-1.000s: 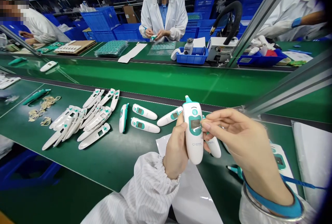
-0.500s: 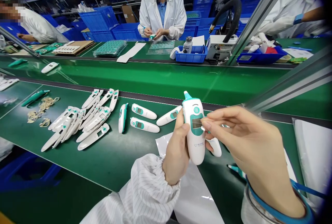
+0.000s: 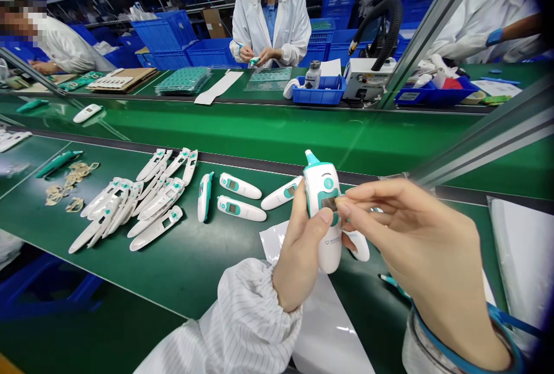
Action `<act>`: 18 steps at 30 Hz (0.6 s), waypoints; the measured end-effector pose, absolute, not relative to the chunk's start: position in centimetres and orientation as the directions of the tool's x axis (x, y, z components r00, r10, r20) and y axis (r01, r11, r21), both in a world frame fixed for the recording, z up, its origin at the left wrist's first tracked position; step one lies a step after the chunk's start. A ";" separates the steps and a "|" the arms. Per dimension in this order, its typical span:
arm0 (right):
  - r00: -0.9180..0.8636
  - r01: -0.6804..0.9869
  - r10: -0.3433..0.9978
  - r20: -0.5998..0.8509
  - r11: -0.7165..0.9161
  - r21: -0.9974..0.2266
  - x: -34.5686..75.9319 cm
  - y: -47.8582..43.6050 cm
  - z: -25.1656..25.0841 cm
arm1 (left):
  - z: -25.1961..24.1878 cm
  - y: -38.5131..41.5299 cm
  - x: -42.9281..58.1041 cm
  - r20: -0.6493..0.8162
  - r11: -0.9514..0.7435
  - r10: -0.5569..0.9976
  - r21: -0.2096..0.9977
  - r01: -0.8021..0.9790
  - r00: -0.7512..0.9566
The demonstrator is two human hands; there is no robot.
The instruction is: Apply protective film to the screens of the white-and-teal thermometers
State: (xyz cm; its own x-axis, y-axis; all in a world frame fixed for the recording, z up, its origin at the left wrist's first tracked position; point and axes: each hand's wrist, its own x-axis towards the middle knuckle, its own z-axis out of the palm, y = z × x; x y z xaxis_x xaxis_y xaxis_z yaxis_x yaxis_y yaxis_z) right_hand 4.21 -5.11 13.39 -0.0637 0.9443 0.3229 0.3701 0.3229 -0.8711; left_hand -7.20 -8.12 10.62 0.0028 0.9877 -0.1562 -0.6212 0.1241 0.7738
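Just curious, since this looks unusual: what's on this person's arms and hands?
The left hand and right hand are bare. The left sleeve is white and finely striped, with a gathered cuff; a blue strap circles the right wrist.

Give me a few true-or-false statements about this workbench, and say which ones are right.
1. The left hand holds a white-and-teal thermometer upright, teal tip up. True.
2. The right hand reaches to the thermometer's display window. True.
3. The right hand wears a blue glove. False: it is bare, with a blue band at the wrist.
4. The loose white casings lie in a blue crate. False: they lie directly on the green bench mat.
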 end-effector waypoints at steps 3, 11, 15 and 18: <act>-0.073 0.422 0.922 0.380 0.374 -0.826 4.2 -5.4 13.4 | 10.7 -8.2 -7.0 -0.207 0.124 0.976 0.799 -0.589 -0.075; -0.113 0.452 0.911 0.396 0.402 -0.796 4.4 -5.6 13.9 | 11.3 -8.3 -7.2 -0.218 0.146 0.975 0.790 -0.596 -0.049; -0.120 0.362 0.937 0.329 0.350 -0.864 4.6 -5.2 14.4 | 12.0 -8.2 -7.4 -0.152 0.151 0.987 0.732 -0.665 0.057; -0.139 0.275 0.950 0.281 0.309 -0.910 4.7 -5.0 14.8 | 12.4 -8.1 -7.5 -0.119 0.164 0.987 0.708 -0.687 0.112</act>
State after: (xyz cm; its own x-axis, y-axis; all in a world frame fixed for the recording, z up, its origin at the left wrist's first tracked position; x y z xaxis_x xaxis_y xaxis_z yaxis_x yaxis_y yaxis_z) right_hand 4.69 -5.00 14.79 -0.1386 0.9497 0.2810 0.2745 0.3094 -0.9104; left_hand -7.51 -8.14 12.39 0.1122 0.9865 -0.1191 -0.6870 0.1636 0.7080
